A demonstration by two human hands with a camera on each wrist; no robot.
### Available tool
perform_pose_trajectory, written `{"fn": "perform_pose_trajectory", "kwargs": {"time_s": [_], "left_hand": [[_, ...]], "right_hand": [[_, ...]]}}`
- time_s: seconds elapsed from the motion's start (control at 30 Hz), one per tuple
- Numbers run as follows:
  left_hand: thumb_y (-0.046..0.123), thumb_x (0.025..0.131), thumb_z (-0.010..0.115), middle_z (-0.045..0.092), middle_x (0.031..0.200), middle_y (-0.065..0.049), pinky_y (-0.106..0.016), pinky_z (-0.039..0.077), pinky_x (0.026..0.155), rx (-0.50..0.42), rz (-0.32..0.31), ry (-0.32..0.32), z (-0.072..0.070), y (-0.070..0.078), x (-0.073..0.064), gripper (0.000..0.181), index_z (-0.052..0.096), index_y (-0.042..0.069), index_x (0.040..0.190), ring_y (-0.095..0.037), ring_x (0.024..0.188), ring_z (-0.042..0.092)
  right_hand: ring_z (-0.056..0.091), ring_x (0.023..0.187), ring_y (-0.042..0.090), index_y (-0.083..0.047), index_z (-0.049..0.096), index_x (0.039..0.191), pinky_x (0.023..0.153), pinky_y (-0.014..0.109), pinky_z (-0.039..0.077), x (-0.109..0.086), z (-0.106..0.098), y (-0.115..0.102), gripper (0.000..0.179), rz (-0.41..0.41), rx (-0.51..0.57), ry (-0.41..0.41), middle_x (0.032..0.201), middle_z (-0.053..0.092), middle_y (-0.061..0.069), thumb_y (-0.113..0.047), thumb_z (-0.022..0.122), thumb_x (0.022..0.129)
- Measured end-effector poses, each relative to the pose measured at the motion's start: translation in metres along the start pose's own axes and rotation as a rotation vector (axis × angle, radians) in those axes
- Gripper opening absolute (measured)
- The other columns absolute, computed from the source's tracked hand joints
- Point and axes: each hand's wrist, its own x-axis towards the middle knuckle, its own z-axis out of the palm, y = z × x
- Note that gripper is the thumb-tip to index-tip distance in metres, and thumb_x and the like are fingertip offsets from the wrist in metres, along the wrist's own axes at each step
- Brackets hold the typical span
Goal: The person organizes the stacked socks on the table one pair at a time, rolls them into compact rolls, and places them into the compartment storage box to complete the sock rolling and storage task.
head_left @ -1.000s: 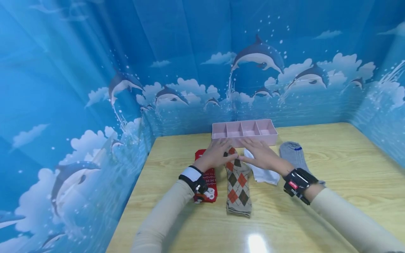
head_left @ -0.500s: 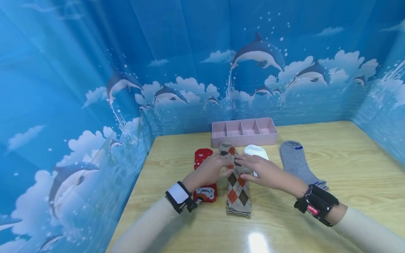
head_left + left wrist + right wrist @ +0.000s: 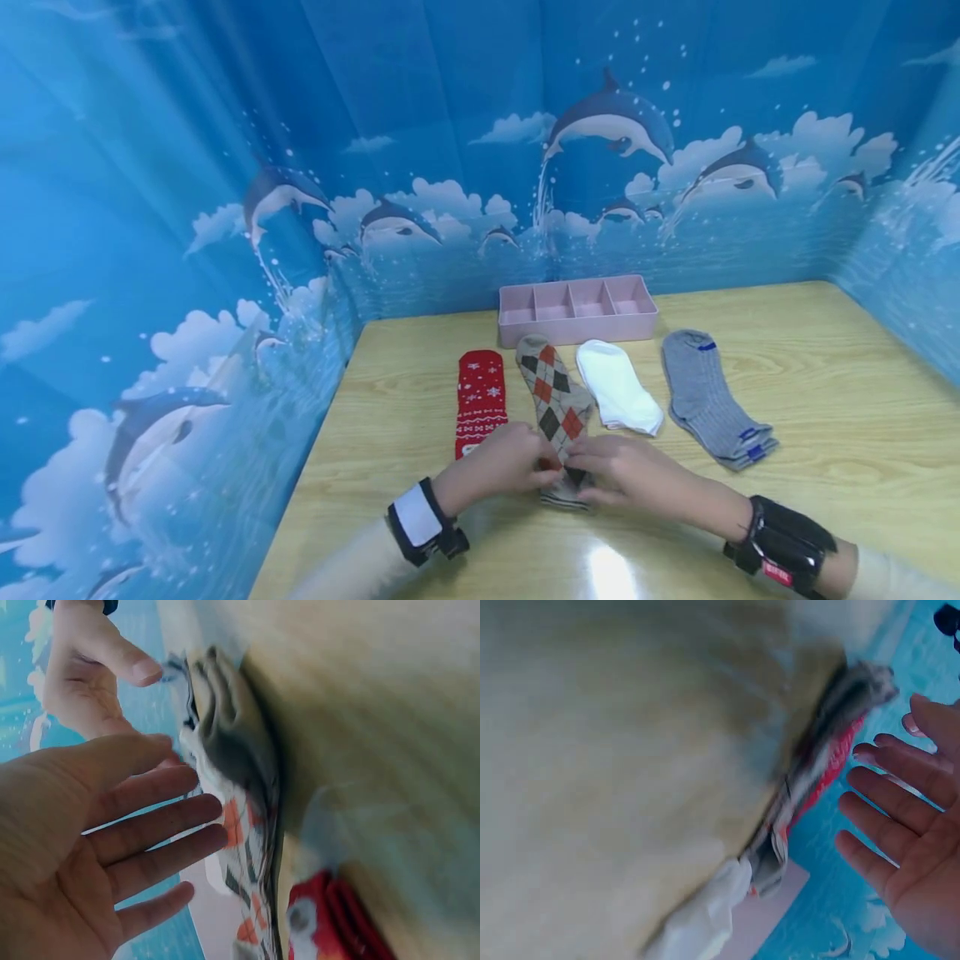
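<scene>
A pair of beige argyle socks [image 3: 551, 390] with orange and dark diamonds lies flat on the table, its cuff end toward the person. My left hand [image 3: 502, 462] hovers over the cuff end from the left, partly covering it. From the other side my right hand [image 3: 645, 477] reaches over the same cuff, fingertips close to the left hand's. Both wrist views show loosely extended fingers: the left hand [image 3: 127, 840] beside the folded cuff layers, the right hand [image 3: 915, 802] a little apart from the socks. Red patterned socks [image 3: 482, 387] lie left of the argyle pair, their lower end hidden by my left hand.
White socks [image 3: 618, 387] and grey socks with blue marks [image 3: 708, 396] lie to the right. Behind the row stands a pink box [image 3: 581, 332] with several compartments. A blue dolphin-print curtain [image 3: 450, 167] hangs behind and left of the wooden table [image 3: 787, 350].
Both hands have drawn back toward the person, from the argyle socks' toe end to their cuff end. The socks and box stay in place.
</scene>
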Motion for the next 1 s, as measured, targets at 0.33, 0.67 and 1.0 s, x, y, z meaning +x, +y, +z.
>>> {"fn": "perform_pose_trajectory", "kwargs": {"time_s": [0.33, 0.67, 1.0], "left_hand": [[0.039, 0.078, 0.086, 0.066, 0.083, 0.013, -0.014, 0.038, 0.064, 0.087, -0.02, -0.063, 0.014, 0.013, -0.005, 0.021, 0.079, 0.024, 0.091, 0.002, 0.068, 0.049], [0.023, 0.093, 0.073, 0.066, 0.075, 0.009, -0.016, 0.043, 0.061, -0.148, -0.176, -0.085, 0.016, 0.013, 0.0, 0.005, 0.074, 0.018, 0.093, -0.002, 0.062, 0.052], [0.017, 0.093, 0.073, 0.061, 0.075, 0.007, -0.021, 0.044, 0.06, -0.478, -0.37, -0.151, 0.014, -0.004, 0.016, 0.01, 0.07, 0.017, 0.084, -0.007, 0.067, 0.054]], "right_hand": [[0.061, 0.077, 0.007, -0.015, 0.073, 0.087, 0.068, 0.022, 0.052, -0.002, 0.02, -0.017, 0.024, -0.063, -0.065, 0.075, 0.091, 0.064, -0.006, -0.029, 0.087, 0.073], [0.066, 0.075, 0.009, -0.015, 0.073, 0.091, 0.067, 0.027, 0.056, 0.014, 0.011, -0.015, 0.008, 0.256, 0.205, -0.104, 0.088, 0.073, -0.003, -0.008, 0.075, 0.087], [0.064, 0.069, 0.01, -0.013, 0.072, 0.083, 0.061, 0.022, 0.053, 0.015, 0.021, -0.015, 0.009, 0.21, 0.067, -0.04, 0.085, 0.067, -0.002, -0.006, 0.076, 0.084]]}}
